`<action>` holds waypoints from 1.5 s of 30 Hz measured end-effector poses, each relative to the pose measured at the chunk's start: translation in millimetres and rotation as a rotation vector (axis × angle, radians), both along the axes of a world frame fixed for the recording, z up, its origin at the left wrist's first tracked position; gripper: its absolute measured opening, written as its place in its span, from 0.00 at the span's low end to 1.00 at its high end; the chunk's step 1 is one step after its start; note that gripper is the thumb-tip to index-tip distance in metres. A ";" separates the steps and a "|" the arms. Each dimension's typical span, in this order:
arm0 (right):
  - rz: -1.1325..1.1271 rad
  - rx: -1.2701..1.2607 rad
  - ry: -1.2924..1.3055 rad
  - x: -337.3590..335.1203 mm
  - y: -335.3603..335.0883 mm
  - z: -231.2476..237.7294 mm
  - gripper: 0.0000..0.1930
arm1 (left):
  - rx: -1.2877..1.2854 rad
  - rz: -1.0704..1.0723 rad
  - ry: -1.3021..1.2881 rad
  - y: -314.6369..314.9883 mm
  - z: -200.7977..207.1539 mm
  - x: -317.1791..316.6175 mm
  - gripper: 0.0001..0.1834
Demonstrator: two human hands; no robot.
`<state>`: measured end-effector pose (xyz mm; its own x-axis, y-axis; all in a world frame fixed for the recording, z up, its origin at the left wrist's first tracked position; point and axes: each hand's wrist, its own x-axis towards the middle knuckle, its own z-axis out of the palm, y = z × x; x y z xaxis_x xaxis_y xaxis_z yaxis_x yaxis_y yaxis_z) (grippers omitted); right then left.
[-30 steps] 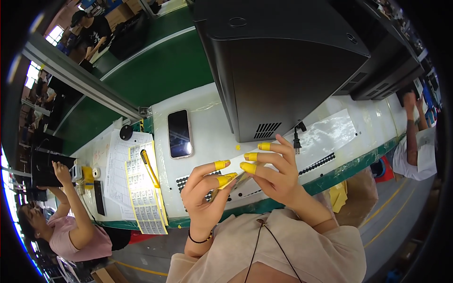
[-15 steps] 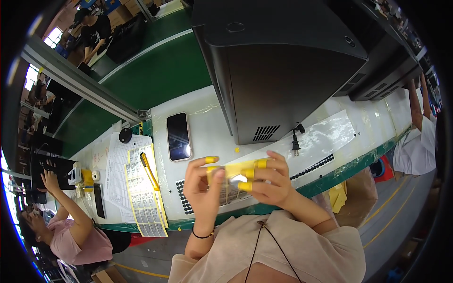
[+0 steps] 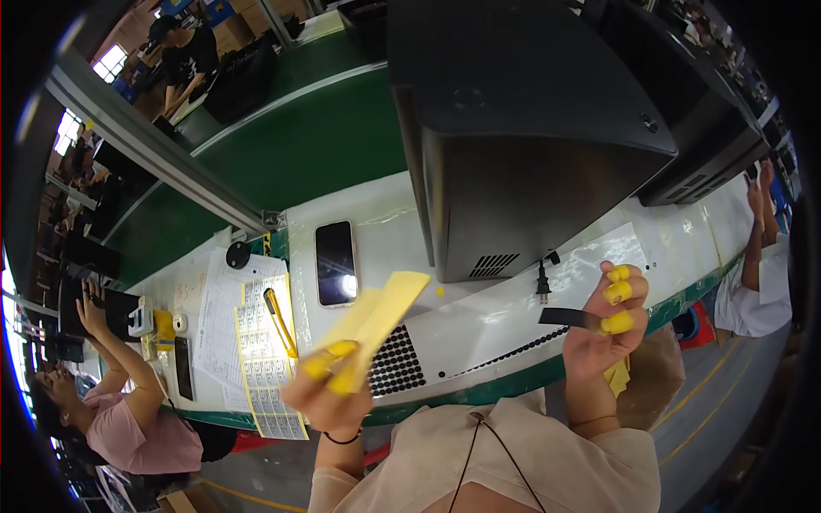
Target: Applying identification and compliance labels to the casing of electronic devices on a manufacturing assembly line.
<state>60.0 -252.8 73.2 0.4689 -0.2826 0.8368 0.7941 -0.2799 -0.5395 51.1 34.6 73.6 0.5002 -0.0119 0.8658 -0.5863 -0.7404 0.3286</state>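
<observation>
My left hand (image 3: 329, 398), yellow finger cots on its fingertips, is closed on pale yellow backing paper (image 3: 395, 312). The paper shows as two slanting strips raised over the table's front part. My right hand (image 3: 605, 342), apart to the right, pinches one end of a short black strip (image 3: 560, 316); yellow cots cover its fingertips too. That strip points left, just below a black two-pin plug (image 3: 543, 286). Beneath and beside the left hand's paper lies a sheet of black round dots (image 3: 399, 359). A large black cabinet (image 3: 530, 205) with a slotted vent stands beyond both hands.
Left of the hands lie a phone (image 3: 335, 265), a yellow cutter (image 3: 280, 321) and label sheets (image 3: 269, 368). Past them stands a black round piece (image 3: 239, 254) on papers. A co-worker in pink (image 3: 137, 427) is at the far left. A metal post (image 3: 154, 141) slants across the upper left.
My hands have moved apart from the piece they held together. The left now has the yellow paper lower left, while the right has gone right with the black strip. The view has shifted slightly.
</observation>
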 end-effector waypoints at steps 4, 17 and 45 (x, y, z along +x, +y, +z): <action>-0.107 0.014 -0.132 12.6 -16.5 39.6 0.10 | -0.904 -0.248 0.414 13.9 7.0 48.8 0.10; 0.432 -0.206 0.154 116.3 -30.6 194.6 0.20 | -0.492 -0.792 0.232 -54.2 113.1 124.8 0.39; 0.302 -0.379 0.134 33.8 17.4 198.9 0.25 | -1.020 -0.706 0.234 -111.8 104.9 -6.5 0.61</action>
<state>93.8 -235.4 272.2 0.5934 0.1943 0.7811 0.8005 -0.2440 -0.5474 44.5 -77.2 178.5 0.7997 0.2813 0.5304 -0.6003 0.3603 0.7140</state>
